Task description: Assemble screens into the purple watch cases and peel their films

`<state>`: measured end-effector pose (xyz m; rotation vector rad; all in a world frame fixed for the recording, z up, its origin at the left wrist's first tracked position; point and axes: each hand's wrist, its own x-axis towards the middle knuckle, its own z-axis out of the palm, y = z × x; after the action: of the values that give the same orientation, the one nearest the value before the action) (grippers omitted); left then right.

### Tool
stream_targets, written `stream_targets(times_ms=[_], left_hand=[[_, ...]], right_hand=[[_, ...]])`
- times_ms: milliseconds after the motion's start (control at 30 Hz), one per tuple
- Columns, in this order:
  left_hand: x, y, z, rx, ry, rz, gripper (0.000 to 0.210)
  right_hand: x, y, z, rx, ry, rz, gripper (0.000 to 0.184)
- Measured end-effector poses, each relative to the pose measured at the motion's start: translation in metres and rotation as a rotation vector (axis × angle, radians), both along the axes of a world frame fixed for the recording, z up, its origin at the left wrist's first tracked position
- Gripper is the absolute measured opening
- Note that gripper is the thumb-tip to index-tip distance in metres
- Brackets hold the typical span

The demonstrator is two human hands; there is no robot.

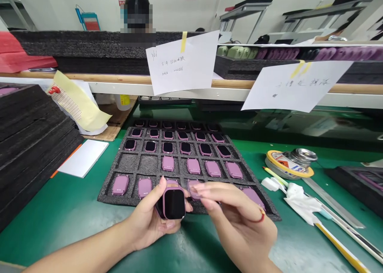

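Observation:
My left hand [155, 217] grips a smartwatch case [174, 204] with a purple-pink frame, its black screen facing me. A dark edge shows behind the case, too hidden to name. Just right of the watch, my right hand [236, 213] has its thumb and fingers drawn together in a pinch; what lies between the fingertips cannot be made out. Behind both hands lies a dark foam tray [111, 173] divided into compartments. Its far rows hold watch cases with black screens up [168, 147], while nearer rows hold cases with purple backs up [213, 169]. My hands cover part of the front row.
Stacked black foam trays [26, 145] stand at the left, beside a white pad [83, 158]. On the right are a tape roll [284, 169], a metal ruler [332, 201], white tissue [302, 201] and brushes. A shelf [227, 91] with hanging paper notes crosses behind; a person sits beyond.

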<state>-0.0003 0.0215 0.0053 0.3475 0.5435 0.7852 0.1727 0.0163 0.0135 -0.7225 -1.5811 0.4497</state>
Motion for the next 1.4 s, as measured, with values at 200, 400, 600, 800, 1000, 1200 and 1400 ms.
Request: stream_targets(times_ms=[200,400,600,800,1000,1200,1400], left_hand=[[-0.001,0.000,-0.002,-0.041,0.021,-0.035,0.053],[-0.001,-0.001,-0.003,-0.074,0.057,-0.023,0.057],[0.003,-0.004,0.001,0.069,0.115,0.016,0.058],[0.006,-0.008,0.001,0.104,0.195,0.130,0.051],[0.001,-0.004,0.003,-0.005,0.115,0.130,0.048],[0.001,-0.004,0.007,-0.026,0.117,0.122,0.048],[0.005,-0.006,0.008,0.030,0.210,0.134,0.051]], right_hand=[[0.008,-0.005,-0.012,0.243,-0.387,0.141,0.042],[0.008,0.000,-0.015,0.307,-0.487,0.194,0.046],[-0.006,-0.002,-0.006,0.218,-0.466,0.048,0.059],[-0.013,-0.002,-0.005,-0.237,-0.224,0.204,0.048],[-0.005,0.003,-0.003,-0.273,-0.158,0.250,0.056],[-0.004,0.005,-0.005,-0.193,-0.273,0.225,0.065],[0.003,0.017,-0.006,-0.167,-0.315,0.039,0.049]])
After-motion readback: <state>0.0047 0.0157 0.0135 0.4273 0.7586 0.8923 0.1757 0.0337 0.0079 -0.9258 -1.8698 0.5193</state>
